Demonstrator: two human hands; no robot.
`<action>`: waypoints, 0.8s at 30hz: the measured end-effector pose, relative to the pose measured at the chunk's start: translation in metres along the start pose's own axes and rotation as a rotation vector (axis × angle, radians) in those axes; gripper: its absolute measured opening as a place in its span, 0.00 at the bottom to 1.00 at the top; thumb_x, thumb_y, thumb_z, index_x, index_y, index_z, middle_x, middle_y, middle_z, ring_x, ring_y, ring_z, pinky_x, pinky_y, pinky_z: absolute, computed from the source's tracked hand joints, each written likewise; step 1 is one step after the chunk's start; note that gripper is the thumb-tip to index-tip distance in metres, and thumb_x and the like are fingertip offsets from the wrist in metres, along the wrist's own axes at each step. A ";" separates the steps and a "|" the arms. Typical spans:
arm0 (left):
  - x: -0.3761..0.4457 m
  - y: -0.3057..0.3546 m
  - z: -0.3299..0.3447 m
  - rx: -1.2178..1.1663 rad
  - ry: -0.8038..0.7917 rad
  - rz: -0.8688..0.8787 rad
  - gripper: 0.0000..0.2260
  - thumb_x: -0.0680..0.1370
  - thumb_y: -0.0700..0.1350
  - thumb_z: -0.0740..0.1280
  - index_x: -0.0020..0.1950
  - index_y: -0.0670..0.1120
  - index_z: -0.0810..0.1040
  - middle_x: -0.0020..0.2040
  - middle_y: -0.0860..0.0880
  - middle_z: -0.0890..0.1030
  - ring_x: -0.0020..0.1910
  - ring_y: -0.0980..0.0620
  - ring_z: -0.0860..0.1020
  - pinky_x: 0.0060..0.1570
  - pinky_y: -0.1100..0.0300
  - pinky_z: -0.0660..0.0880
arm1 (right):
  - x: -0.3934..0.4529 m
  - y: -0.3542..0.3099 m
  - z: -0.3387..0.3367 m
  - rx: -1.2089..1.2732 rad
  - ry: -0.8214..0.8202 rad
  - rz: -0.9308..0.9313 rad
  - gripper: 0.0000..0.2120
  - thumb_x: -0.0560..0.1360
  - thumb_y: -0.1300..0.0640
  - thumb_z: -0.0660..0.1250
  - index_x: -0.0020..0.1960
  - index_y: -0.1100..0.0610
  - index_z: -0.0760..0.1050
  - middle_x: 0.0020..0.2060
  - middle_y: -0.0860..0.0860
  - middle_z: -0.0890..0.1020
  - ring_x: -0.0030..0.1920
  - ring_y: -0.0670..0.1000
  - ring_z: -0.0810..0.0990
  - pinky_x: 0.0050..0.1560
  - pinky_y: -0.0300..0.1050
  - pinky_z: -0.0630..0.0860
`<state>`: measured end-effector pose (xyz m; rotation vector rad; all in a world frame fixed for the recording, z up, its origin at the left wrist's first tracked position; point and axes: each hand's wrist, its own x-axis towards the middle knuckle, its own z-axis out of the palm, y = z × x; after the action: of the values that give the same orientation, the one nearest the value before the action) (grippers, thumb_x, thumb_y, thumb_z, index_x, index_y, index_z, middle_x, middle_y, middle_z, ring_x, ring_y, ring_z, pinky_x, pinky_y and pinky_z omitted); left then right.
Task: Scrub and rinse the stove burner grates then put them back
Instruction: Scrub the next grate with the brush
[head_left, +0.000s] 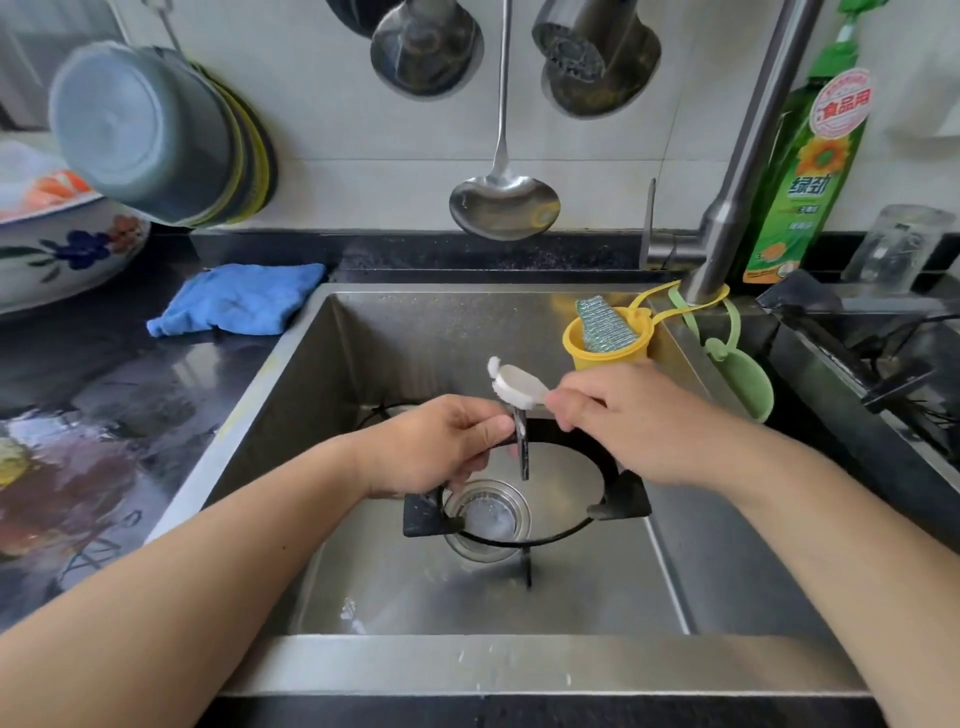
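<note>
A black round burner grate (618, 499) is held tilted inside the steel sink (363, 343), above the drain strainer (488, 514). My left hand (441, 441) grips one upright prong of the grate between thumb and fingers. My right hand (623, 421) pinches the handle of a small white brush (514, 387), whose head rests on the top of that prong. A second grate shows partly behind my left hand, at the sink's far floor.
A yellow holder (608, 348) with a scouring pad hangs on the faucet (727, 228), beside a green holder (743, 374). A green detergent bottle (800, 171) stands at the back right. A blue cloth (239, 301) lies on the left counter. The stove is at the right.
</note>
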<state>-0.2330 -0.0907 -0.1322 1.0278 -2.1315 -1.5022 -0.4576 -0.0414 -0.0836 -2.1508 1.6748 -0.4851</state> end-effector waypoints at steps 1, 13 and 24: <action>0.001 0.000 -0.001 0.006 0.009 -0.002 0.19 0.87 0.49 0.59 0.37 0.59 0.79 0.31 0.49 0.64 0.30 0.53 0.64 0.39 0.51 0.71 | -0.001 0.001 -0.004 -0.066 -0.006 0.000 0.19 0.81 0.40 0.56 0.41 0.49 0.77 0.33 0.46 0.78 0.38 0.48 0.76 0.41 0.50 0.74; 0.008 0.002 0.005 0.112 0.075 -0.022 0.14 0.86 0.50 0.60 0.46 0.44 0.77 0.29 0.53 0.67 0.32 0.46 0.63 0.37 0.49 0.66 | 0.006 -0.007 -0.025 -0.397 -0.038 -0.012 0.23 0.83 0.39 0.53 0.35 0.49 0.71 0.31 0.47 0.74 0.35 0.46 0.72 0.41 0.48 0.68; 0.011 0.001 0.007 0.110 0.064 -0.005 0.14 0.86 0.51 0.60 0.45 0.46 0.77 0.26 0.57 0.68 0.33 0.45 0.63 0.36 0.49 0.67 | 0.013 -0.007 -0.015 -0.429 0.043 0.003 0.24 0.83 0.39 0.51 0.40 0.52 0.74 0.34 0.48 0.76 0.38 0.49 0.75 0.37 0.47 0.67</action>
<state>-0.2457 -0.0935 -0.1353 1.1044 -2.1888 -1.3489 -0.4564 -0.0536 -0.0666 -2.4428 1.9471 -0.1807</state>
